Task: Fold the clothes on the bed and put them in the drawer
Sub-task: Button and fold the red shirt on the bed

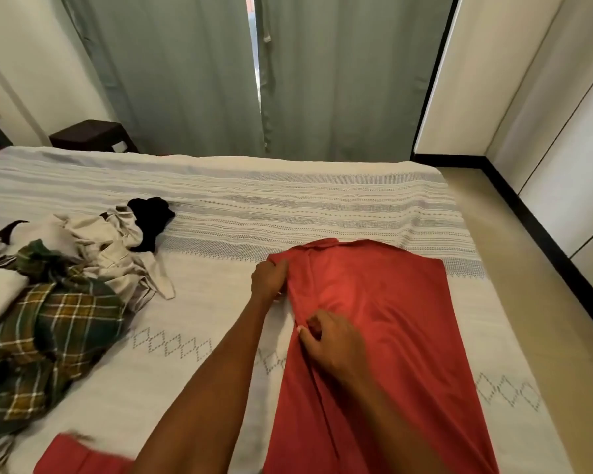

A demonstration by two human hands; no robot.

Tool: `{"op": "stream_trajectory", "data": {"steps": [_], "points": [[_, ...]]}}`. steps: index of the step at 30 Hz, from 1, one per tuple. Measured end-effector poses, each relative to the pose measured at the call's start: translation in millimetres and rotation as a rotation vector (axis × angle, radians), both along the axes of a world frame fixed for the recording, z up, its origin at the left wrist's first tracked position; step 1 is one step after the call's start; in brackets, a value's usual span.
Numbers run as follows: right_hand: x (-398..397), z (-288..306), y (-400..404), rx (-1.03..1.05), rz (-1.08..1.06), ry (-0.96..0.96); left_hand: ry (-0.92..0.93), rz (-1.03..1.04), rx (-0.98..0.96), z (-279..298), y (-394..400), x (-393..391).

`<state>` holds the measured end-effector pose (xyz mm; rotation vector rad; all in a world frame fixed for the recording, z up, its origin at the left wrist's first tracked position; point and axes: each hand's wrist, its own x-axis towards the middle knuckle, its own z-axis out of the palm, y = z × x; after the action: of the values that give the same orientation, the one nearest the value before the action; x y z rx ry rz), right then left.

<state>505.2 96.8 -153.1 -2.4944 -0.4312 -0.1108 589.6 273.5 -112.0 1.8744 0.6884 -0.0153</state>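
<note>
— Nearest item?

— A red garment point(374, 336), laid lengthwise on the bed point(220, 217) toward its right side, collar end at the far side, lower end running out of view at the bottom edge. Fabric flat on the right, ridged along the left edge.

— Hands?

— Both on that left edge. The left hand point(269, 278) sits near the collar end, fingers point(283, 266) curled and pinching the cloth at the shoulder. The right hand point(332, 340) sits nearer, fingers point(314, 331) bent and gathering a fold of the same edge.

— Other clothing?

— A loose heap on the left of the bed, well apart from the red garment: a green plaid cloth point(48, 319), a cream garment point(117, 254) and a black item point(151, 217) at the far end of the heap. A second red piece point(79, 456) lies at the near edge, partly blurred; I cannot tell what it is.

— Surroundings?

— Grey-green curtains point(185, 80) behind the bed, a dark nightstand point(89, 135) at far left, white wardrobe doors point(562, 114) on the right.
</note>
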Motion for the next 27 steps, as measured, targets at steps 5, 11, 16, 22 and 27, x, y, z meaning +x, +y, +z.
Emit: {"op": "stream_trajectory", "data": {"steps": [5, 11, 16, 22, 27], "points": [[51.7, 36.6, -8.1, 0.945, -0.251, 0.417, -0.267, -0.357, -0.246, 33.1, -32.2, 17.3], [121.3, 47.6, -45.5, 0.875, -0.476, 0.570, -0.351, -0.423, 0.226, 12.9, -36.8, 40.8], [140.9, 44.7, -53.0, 0.740, -0.435, 0.637, -0.079, -0.481, 0.462, -26.5, -25.4, 70.7], [173.4, 33.0, -48.7, 0.265, -0.412, 0.501, -0.089, -0.780, 0.776, -26.7, -21.0, 123.3], [194.8, 29.9, -48.4, 0.201, -0.433, 0.421, -0.069, -0.895, 0.991, -9.2, -4.6, 154.5]]}}
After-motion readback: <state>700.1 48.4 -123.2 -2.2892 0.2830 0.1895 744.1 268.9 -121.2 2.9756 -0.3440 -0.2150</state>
